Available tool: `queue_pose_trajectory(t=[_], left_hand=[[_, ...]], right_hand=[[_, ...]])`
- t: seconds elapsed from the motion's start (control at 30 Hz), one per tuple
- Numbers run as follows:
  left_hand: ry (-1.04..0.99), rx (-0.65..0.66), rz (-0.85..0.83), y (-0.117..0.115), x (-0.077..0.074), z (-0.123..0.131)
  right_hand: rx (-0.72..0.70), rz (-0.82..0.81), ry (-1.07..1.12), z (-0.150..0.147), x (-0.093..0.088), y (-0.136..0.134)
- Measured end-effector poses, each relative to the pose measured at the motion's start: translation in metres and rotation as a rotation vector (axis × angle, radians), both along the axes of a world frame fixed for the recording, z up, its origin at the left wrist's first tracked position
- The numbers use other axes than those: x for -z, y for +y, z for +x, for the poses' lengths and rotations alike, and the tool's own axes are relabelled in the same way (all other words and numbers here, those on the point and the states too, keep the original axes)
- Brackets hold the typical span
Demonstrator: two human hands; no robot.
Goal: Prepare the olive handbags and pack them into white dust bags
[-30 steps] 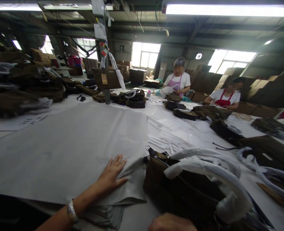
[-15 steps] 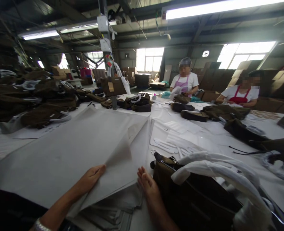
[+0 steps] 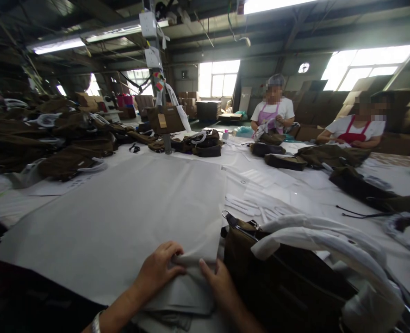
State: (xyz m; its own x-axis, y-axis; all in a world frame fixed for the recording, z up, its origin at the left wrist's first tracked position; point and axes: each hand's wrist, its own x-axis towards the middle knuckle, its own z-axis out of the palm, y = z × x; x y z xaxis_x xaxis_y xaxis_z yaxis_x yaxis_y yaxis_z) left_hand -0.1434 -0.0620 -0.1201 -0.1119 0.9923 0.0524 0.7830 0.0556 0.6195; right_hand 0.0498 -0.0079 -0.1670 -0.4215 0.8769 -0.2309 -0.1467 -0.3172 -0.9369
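A large pale sheet of paper (image 3: 121, 208) covers the table in front of me, with its near right part curled up. My left hand (image 3: 159, 268) is closed on the curled near edge, thumb below and fingers above. At the sheet's right corner, my right hand (image 3: 224, 284) pinches the paper; its lower fingers are hidden. More sheets lie underneath, their edges showing below my hands. Right beside my right hand stands a dark brown handbag (image 3: 281, 282), its handles (image 3: 305, 236) wrapped in white material.
Brown bags (image 3: 66, 159) are heaped at the left, and more bags (image 3: 347, 162) lie at the right. A metal post (image 3: 167, 144) rises behind the sheets. Two people in aprons (image 3: 273, 113) work across the table. White strips (image 3: 243, 206) lie beyond the handbag.
My left hand has moved right and taken the sheet's edge near its corner. My right hand has closed on the corner. The sheet's raised fold has flattened out.
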Motion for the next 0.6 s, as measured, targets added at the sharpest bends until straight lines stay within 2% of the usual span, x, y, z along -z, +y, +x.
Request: queue_pose_trajectory(t=[0.17, 0.37, 0.47, 0.6], left_hand=[[-0.117, 0.03, -0.045, 0.003, 0.01, -0.015], [-0.129, 0.057, -0.082, 0.003, 0.006, -0.013], [-0.139, 0.011, -0.067, 0.001, 0.008, -0.006], [-0.18, -0.016, -0.084, 0.0, 0.012, -0.004]], right_hand=[[-0.157, -0.083, 0.157, 0.018, 0.004, -0.01], [-0.097, -0.09, -0.011, 0.027, 0.02, -0.015], [-0.118, -0.096, -0.028, 0.029, 0.017, -0.022], [-0.151, -0.016, -0.062, 0.036, 0.01, -0.031]])
